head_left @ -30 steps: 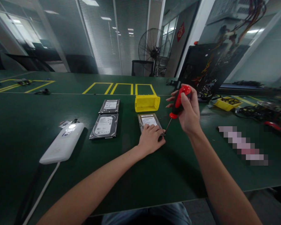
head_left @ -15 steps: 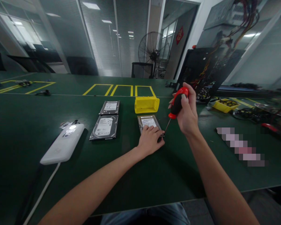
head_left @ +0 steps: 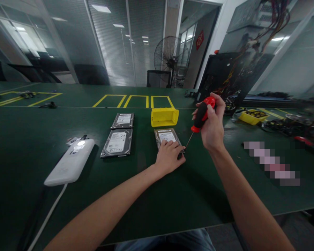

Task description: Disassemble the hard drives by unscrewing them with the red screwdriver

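A hard drive (head_left: pixel 166 134) lies flat in front of me, label side up, its near part covered by my hand. My left hand (head_left: pixel 169 157) grips it, fingers across the top and thumb at the near right corner. Closed round the red and black handle of a screwdriver (head_left: pixel 200 117) is my right hand (head_left: pixel 214 129). The screwdriver's shaft slants down to the left, and its tip meets the drive's right corner beside my left fingertips. Whether a screw sits under the tip is too small to tell.
Beyond the drive stands a yellow bin (head_left: pixel 164 117). Two more hard drives (head_left: pixel 117 142) lie to the left, near a white power bank (head_left: pixel 69 162) with a cable. At right are a blurred-out strip (head_left: pixel 272 162), another yellow bin (head_left: pixel 252 117), tangled cables and an open computer case (head_left: pixel 211 80).
My right hand has shifted slightly right, and the screwdriver leans a little further that way. My left hand stays on the hard drive.
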Action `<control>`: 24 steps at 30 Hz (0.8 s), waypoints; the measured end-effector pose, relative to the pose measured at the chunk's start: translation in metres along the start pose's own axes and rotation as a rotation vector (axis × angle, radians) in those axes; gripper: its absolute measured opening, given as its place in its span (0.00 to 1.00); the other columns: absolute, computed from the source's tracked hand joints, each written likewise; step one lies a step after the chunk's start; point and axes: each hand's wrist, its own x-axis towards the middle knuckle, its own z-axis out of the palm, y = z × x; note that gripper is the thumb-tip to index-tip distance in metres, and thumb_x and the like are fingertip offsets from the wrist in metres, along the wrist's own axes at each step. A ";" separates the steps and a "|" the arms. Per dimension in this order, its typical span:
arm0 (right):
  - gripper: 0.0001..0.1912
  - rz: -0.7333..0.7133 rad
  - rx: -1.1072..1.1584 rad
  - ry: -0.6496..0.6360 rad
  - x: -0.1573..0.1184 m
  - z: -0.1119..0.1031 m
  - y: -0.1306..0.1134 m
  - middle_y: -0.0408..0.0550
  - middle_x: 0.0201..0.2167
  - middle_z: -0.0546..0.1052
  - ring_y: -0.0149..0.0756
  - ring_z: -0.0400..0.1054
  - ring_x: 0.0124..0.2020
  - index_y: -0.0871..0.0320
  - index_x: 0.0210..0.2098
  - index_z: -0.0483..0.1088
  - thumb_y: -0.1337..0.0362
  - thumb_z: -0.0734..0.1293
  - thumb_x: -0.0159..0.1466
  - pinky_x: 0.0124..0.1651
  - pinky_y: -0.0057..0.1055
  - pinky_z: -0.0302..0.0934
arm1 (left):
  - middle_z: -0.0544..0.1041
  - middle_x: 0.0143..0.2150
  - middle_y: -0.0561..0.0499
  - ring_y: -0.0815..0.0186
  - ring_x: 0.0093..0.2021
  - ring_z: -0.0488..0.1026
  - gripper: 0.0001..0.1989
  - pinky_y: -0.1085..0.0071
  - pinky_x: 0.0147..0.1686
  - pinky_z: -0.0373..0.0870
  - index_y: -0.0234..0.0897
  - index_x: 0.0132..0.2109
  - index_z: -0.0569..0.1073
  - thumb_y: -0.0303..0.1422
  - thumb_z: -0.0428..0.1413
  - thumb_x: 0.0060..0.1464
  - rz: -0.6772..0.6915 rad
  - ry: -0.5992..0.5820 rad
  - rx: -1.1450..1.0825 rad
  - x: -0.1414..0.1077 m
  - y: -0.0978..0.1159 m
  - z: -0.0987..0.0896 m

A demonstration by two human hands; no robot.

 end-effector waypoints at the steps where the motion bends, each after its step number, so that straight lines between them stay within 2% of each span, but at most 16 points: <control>1: 0.18 0.002 -0.015 -0.001 0.000 0.000 0.000 0.44 0.42 0.70 0.37 0.72 0.40 0.41 0.53 0.58 0.54 0.60 0.64 0.38 0.41 0.71 | 0.75 0.43 0.49 0.60 0.42 0.68 0.16 0.60 0.45 0.56 0.38 0.49 0.73 0.37 0.49 0.57 0.000 0.002 0.000 0.000 0.000 0.000; 6: 0.21 -0.015 -0.058 -0.042 0.001 0.002 -0.005 0.44 0.46 0.70 0.36 0.71 0.41 0.42 0.52 0.59 0.57 0.65 0.61 0.39 0.40 0.71 | 0.75 0.42 0.49 0.59 0.43 0.68 0.16 0.60 0.44 0.56 0.38 0.48 0.74 0.37 0.50 0.56 0.006 0.005 0.002 0.000 0.000 0.001; 11: 0.24 -0.040 -0.086 -0.103 0.001 0.003 -0.008 0.43 0.43 0.69 0.35 0.71 0.37 0.42 0.51 0.59 0.60 0.69 0.57 0.33 0.34 0.71 | 0.75 0.42 0.49 0.60 0.42 0.68 0.15 0.61 0.44 0.56 0.38 0.48 0.74 0.37 0.50 0.56 0.005 0.024 -0.006 -0.001 -0.001 0.002; 15: 0.26 -0.080 -0.133 -0.093 0.002 0.001 -0.008 0.42 0.41 0.68 0.34 0.70 0.35 0.43 0.49 0.58 0.61 0.71 0.54 0.31 0.33 0.69 | 0.75 0.42 0.49 0.60 0.43 0.68 0.15 0.61 0.44 0.56 0.37 0.47 0.74 0.35 0.50 0.56 0.009 0.028 0.001 -0.001 -0.001 0.003; 21: 0.24 -0.089 -0.142 -0.099 0.002 0.000 -0.008 0.40 0.36 0.70 0.32 0.70 0.29 0.42 0.48 0.55 0.59 0.69 0.57 0.34 0.37 0.68 | 0.75 0.42 0.49 0.60 0.43 0.68 0.15 0.61 0.44 0.56 0.37 0.48 0.73 0.36 0.49 0.57 0.011 0.007 0.003 -0.001 0.000 0.001; 24: 0.20 -0.036 -0.091 -0.083 0.001 0.003 -0.011 0.41 0.34 0.70 0.36 0.72 0.33 0.41 0.49 0.56 0.54 0.66 0.60 0.33 0.38 0.68 | 0.74 0.43 0.49 0.60 0.43 0.68 0.15 0.61 0.44 0.56 0.37 0.49 0.73 0.35 0.49 0.57 0.010 0.002 0.005 -0.001 0.000 0.000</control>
